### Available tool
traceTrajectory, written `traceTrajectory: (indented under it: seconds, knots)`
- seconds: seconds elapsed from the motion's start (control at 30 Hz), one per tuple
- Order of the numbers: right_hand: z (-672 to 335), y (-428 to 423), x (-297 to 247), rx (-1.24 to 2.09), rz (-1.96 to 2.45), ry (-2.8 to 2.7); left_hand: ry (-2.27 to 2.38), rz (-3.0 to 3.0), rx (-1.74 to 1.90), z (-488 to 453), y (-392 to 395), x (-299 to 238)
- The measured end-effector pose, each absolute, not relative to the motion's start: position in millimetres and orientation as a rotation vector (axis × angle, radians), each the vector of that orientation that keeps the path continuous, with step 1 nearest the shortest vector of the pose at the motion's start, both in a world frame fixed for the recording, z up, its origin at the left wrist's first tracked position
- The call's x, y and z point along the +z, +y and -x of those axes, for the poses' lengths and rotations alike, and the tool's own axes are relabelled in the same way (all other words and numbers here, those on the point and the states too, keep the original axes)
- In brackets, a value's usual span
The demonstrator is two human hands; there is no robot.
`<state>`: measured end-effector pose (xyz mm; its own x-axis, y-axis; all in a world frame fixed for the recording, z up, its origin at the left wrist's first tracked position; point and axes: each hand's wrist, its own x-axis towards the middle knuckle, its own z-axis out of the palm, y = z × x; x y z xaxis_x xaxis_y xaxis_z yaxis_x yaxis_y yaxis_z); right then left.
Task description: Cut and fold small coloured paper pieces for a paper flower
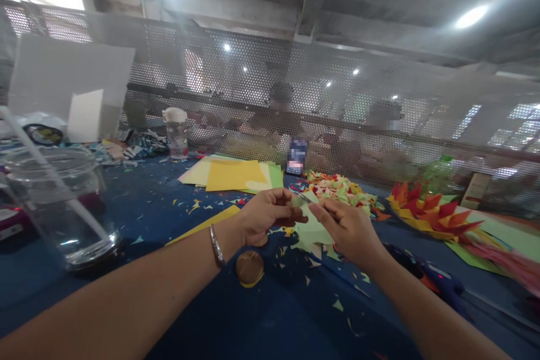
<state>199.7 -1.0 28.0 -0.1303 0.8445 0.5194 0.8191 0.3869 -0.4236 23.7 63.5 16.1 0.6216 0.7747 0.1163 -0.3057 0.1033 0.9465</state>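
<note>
Over the blue tabletop, my left hand (270, 215) is closed in a pinch on a small piece of pale green paper (297, 201). My right hand (346, 227) is wrapped round a slim metal tool (305, 198); its tip meets the paper, and whether it is scissors or tweezers I cannot tell. Beneath the hands lies a larger pale green sheet (314, 230) with cut edges. A round brown disc (250, 268) rests on the table just below my left wrist. Small paper scraps are scattered around both hands.
Coloured paper sheets (236, 174) lie ahead, beside a phone (297, 156) and a heap of cut paper (341, 188). An orange paper ornament (434, 214) and a glue gun (439, 278) are on the right. A clear cup with a straw (59, 208) stands left; a perforated screen (236, 95) runs behind.
</note>
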Motion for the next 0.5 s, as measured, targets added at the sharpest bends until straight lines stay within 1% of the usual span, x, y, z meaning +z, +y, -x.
traceTrajectory:
  seconds: [0.23, 0.5]
  knots:
    - [-199.7, 0.7, 28.3, 0.042, 1.433, -1.929, 0.486, -1.169, 0.821, -24.0, 63.7, 16.6]
    - [-199.7, -0.7, 32.2, -0.007, 1.440, -1.927, 0.506, -1.256, 0.925, -22.7, 69.1, 14.9]
